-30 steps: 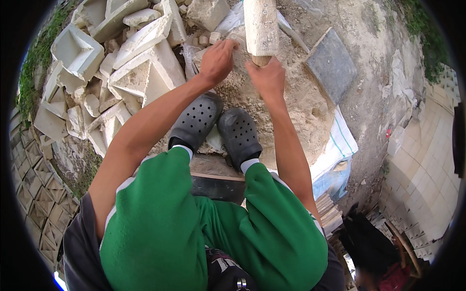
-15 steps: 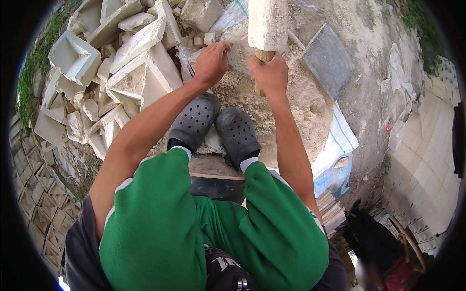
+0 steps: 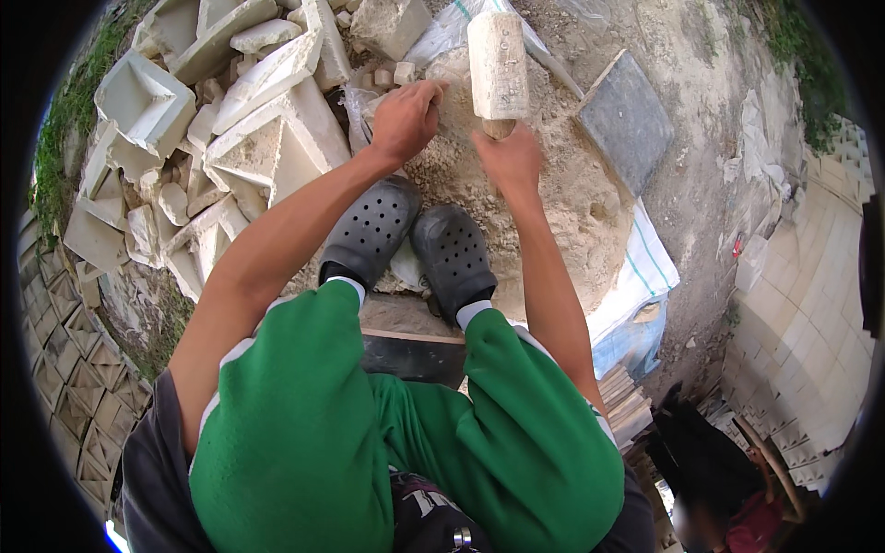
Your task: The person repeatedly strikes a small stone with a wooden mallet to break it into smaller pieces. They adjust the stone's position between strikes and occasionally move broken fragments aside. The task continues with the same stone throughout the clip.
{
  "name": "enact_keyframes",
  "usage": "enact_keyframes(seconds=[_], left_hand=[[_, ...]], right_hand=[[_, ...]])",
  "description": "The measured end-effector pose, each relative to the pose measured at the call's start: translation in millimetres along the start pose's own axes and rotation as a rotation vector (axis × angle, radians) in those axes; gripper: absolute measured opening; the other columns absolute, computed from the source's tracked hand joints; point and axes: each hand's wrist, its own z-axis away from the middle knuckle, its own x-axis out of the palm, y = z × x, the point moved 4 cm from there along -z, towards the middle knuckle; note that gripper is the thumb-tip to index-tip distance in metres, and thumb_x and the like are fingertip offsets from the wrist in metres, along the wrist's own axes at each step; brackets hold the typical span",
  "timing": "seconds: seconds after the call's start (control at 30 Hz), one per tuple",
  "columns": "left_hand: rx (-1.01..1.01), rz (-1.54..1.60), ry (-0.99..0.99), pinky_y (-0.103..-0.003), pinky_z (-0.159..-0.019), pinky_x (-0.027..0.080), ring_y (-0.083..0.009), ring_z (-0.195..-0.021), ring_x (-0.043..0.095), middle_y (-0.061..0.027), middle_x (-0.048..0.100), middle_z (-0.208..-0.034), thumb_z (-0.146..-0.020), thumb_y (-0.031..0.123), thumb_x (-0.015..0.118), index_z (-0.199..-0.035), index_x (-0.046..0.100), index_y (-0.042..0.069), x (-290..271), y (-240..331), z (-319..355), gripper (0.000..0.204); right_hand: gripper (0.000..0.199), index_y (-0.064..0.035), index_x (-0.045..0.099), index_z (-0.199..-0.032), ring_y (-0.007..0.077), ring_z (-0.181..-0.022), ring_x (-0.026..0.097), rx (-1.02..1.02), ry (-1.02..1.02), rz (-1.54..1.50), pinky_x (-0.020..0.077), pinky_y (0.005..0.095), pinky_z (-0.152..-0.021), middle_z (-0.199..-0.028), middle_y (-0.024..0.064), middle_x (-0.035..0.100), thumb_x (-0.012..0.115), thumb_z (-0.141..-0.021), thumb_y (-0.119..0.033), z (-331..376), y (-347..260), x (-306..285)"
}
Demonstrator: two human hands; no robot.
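Mallet [image 3: 499,66], probably heavy and stiff, best gripped by its handle [image 3: 499,128], is over the powdery rubble [image 3: 564,175], my right hand [image 3: 510,160] wrapped round that handle, my left hand [image 3: 404,122] curled, whether empty I cannot tell.

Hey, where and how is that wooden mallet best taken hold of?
Probably take the mallet by its handle, coming from the person's side: the handle looks narrower than the thick, blocky head and points toward the person. The right hand grips there.
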Motion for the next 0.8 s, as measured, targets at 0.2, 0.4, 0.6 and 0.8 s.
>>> enact_keyframes(seconds=[0.2, 0.4, 0.6, 0.8], left_hand=[[-0.039, -0.008, -0.021, -0.042, -0.080, 0.054, -0.0300, -0.096, 0.071, -0.0064, 0.076, -0.111, -0.089, 0.005, 0.062, -0.092, 0.056, 0.008, -1, -5, 1, 0.007], [-0.167, 0.152, 0.028, -0.044, -0.076, 0.055, -0.0357, -0.091, 0.070, -0.0091, 0.075, -0.112, -0.090, 0.003, 0.060, -0.092, 0.054, 0.007, -1, -14, 3, 0.008], [-0.168, 0.210, 0.051, -0.044, -0.077, 0.055, -0.0377, -0.092, 0.070, -0.0116, 0.074, -0.112, -0.089, 0.002, 0.061, -0.093, 0.055, 0.006, -2, -12, 2, 0.008], [-0.140, 0.188, 0.048, -0.044, -0.078, 0.054, -0.0377, -0.095, 0.069, -0.0114, 0.073, -0.113, -0.088, 0.001, 0.062, -0.095, 0.057, 0.005, -2, -7, 6, 0.010]], right_hand=[[0.058, 0.0091, 0.068, -0.106, 0.0411, -0.090, 0.073, -0.024, -0.030, -0.038, 0.0570, 0.0464, -0.082, -0.090, 0.0277, 0.073, 0.079, -0.075, -0.038, -2, -9, 1], [0.058, 0.0090, 0.066, -0.110, 0.0457, -0.097, 0.071, -0.040, -0.037, 0.022, 0.0555, 0.0498, -0.087, -0.097, 0.0305, 0.072, 0.078, -0.075, -0.036, 2, -19, 14], [0.060, 0.0086, 0.065, -0.116, 0.0464, -0.100, 0.070, -0.043, -0.082, -0.002, 0.0552, 0.0499, -0.089, -0.101, 0.0311, 0.072, 0.077, -0.076, -0.034, 0, -21, 3], [0.059, 0.0057, 0.066, -0.116, 0.0444, -0.103, 0.070, 0.019, -0.040, 0.013, 0.0556, 0.0480, -0.089, -0.103, 0.0283, 0.073, 0.076, -0.076, -0.037, 10, -25, -10]])
